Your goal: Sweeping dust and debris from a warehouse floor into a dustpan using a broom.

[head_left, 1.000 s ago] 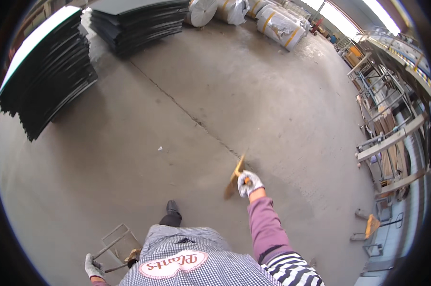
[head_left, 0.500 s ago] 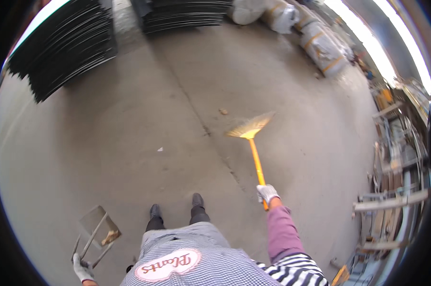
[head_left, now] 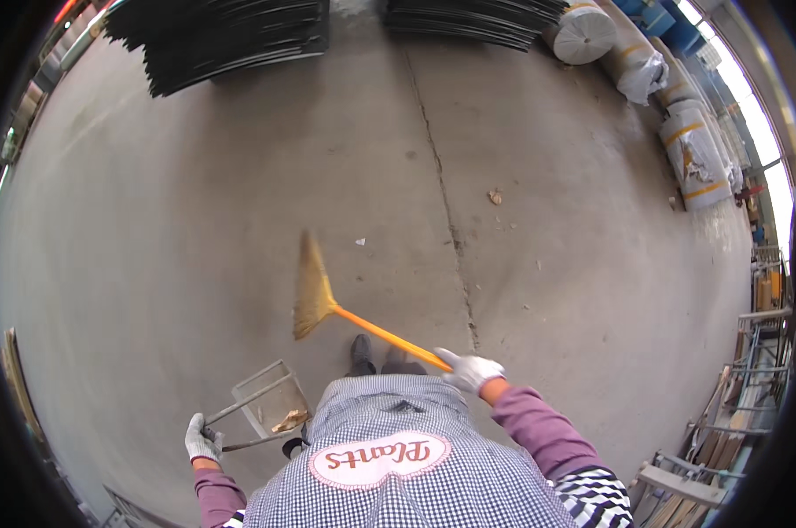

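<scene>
Here, both gloved hands are taken up with tools: the right hand (head_left: pixel 473 372) is curled round the end of the orange handle of a broom (head_left: pixel 389 336), and the left hand (head_left: pixel 204 437) grips the bar handle of a dustpan (head_left: pixel 278 402), a brown scrap (head_left: pixel 291 421) lying inside it. The broom slants forward and left from the right hand, its blurred yellow head (head_left: pixel 312 295) ahead of the dustpan and apart from it; whether the bristles touch the floor (head_left: pixel 239 194) cannot be told. Between the tools, a dark shoe (head_left: pixel 361 354) shows beyond the checked apron (head_left: pixel 380 431). Farther out, a white scrap (head_left: pixel 360 241) lies near the middle of the floor, and right of a long crack (head_left: pixel 439 176) sits a brown bit (head_left: pixel 495 197). Two stacks of black sheets (head_left: pixel 231 44) stand along the floor's far edge, wrapped rolls (head_left: pixel 697 158) fill its far right corner, and metal frames (head_left: pixel 684 484) line the near right edge.
</scene>
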Demonstrator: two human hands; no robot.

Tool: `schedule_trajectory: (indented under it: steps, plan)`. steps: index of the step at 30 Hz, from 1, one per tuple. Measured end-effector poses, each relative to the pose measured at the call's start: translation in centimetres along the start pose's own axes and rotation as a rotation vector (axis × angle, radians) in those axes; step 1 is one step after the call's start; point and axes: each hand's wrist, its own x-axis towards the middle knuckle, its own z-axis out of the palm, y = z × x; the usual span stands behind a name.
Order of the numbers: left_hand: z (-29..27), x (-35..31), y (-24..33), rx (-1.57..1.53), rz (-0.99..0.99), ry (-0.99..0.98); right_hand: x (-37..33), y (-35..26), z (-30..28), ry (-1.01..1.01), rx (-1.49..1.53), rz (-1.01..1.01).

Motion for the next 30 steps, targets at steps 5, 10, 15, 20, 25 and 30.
schedule_trajectory:
  steps: [5,10,15,20,25,30]
  plan:
    - [0.6,-3.2,-1.2,0.041,0.0,0.054,6.8,-3.6,-5.3,-0.055,-0.19,-0.078]
    - [3.5,-7.8,-3.4,-0.038,0.034,0.14,12.3,7.2,-10.2,0.114,-0.054,0.202]
    - [8.9,-11.6,-7.2,-0.085,0.167,0.093,12.1,21.6,-19.5,0.072,-0.095,0.337]
    - [16.0,-17.4,-8.2,-0.076,0.209,0.129,10.4,38.4,-24.3,0.11,-0.045,0.46]
    - [26.8,-23.7,-6.3,-0.006,0.195,0.02,9.2,52.8,-29.7,0.131,0.001,0.622]
    - [37.9,-27.2,-6.2,0.009,0.159,-0.081,11.4,64.1,-34.2,0.133,0.101,0.925]
